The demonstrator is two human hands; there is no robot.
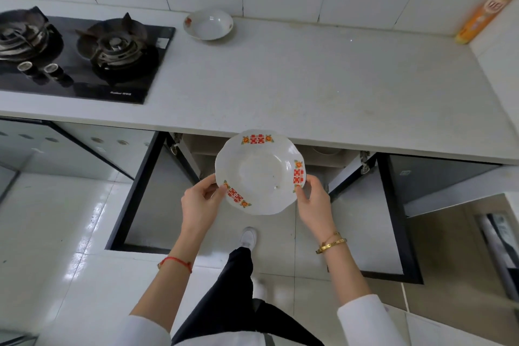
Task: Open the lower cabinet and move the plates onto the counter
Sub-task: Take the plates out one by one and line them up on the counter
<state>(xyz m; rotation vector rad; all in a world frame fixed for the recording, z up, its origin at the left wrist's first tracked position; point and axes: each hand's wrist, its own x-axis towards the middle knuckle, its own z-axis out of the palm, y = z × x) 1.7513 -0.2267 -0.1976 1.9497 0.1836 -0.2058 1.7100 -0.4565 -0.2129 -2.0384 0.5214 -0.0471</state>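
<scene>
Head view: left hand [200, 199] and right hand [311, 199] each pinch the rim of the plate [259, 173], held level before the open cabinet [323, 156] below the desk [309, 87] — advise lifting clear of the edge, setting down near the bowl [208, 24].

Both forearms reach forward, sleeves pushed back. The left hand [200, 199] and right hand [313, 199] each pinch an opposite rim of the plate [259, 171], thumbs on top, level.
</scene>
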